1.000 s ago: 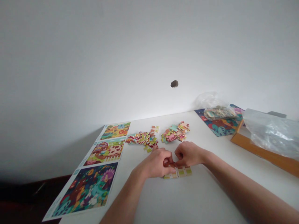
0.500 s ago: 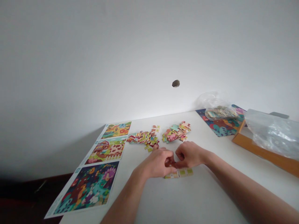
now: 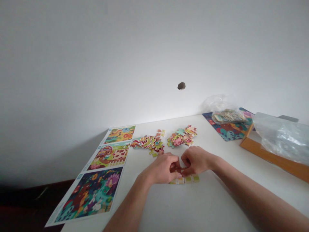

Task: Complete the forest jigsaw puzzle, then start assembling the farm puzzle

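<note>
My left hand (image 3: pixel 164 167) has its fingers curled down on the left part of a small joined row of jigsaw pieces (image 3: pixel 190 179), its thumb along the near side. From the right, my right hand (image 3: pixel 196 160) presses curled fingers onto the same pieces, close to my left fingertips. The row is yellow, green and white, with some brown at its far side, and lies flat on the white table (image 3: pixel 193 206). My fingers cover much of it. Just beyond my hands lie two loose heaps of jigsaw pieces, a left heap (image 3: pixel 147 141) and a right heap (image 3: pixel 180 139).
A sheet with three printed pictures (image 3: pixel 106 156) runs along the table's left edge. At the back right, a clear bag of pieces (image 3: pixel 227 116) rests on a dark picture sheet (image 3: pixel 228 132). An orange-brown box (image 3: pixel 270 158) with clear plastic (image 3: pixel 285 138) stands at the right.
My right fingertips have drawn back slightly, so more of the joined pieces shows between my hands. My left hand stays nearly still. The heaps have not moved.
</note>
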A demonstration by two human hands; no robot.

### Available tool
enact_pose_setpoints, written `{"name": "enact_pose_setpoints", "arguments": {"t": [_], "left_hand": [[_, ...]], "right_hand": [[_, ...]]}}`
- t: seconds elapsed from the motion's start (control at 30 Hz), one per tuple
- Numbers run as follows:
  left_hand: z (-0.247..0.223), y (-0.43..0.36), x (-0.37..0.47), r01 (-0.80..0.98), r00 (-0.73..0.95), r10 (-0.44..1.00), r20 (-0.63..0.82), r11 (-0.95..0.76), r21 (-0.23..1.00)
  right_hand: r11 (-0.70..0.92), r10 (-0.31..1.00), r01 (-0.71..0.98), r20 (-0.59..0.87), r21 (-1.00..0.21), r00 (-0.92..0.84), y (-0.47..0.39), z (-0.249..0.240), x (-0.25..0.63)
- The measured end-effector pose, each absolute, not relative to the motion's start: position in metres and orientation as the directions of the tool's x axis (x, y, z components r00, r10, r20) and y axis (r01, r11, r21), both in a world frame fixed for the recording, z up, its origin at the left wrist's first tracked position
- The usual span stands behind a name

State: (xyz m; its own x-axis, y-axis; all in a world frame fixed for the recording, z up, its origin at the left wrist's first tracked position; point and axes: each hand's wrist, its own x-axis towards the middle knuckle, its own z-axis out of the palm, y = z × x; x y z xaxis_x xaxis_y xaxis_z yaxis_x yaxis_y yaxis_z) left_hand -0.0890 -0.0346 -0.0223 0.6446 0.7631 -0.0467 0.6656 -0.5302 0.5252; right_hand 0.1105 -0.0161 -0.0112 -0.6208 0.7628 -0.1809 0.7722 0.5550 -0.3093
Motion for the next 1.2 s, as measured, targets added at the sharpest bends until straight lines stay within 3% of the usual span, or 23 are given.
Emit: {"name": "enact_pose_setpoints", "arguments": {"t": [0.33,0.53,0.9,1.2], "left_hand": [[-0.021,-0.038,-0.09,0.673,0.646,0.763,-0.026,-0.554,0.49],[-0.02,-0.04,-0.091,0.669,0.653,0.757,0.003,-0.579,0.465],[-0.022,-0.038,-0.091,0.63,0.662,0.75,0.005,-0.559,0.539],[-0.021,-0.038,-0.092,0.636,0.652,0.758,-0.001,-0.546,0.546]], "right_hand": [[0.551,0.771,0.796,-0.211,-0.25,-0.601,-0.022,-0.005,0.107],[0.594,0.766,0.772,-0.136,-0.225,-0.629,-0.027,-0.005,0.119],[0.63,0.699,0.683,-0.114,-0.37,-0.706,-0.028,-0.008,0.118],[0.654,0.693,0.691,-0.123,-0.308,-0.711,-0.031,-0.008,0.117]]}}
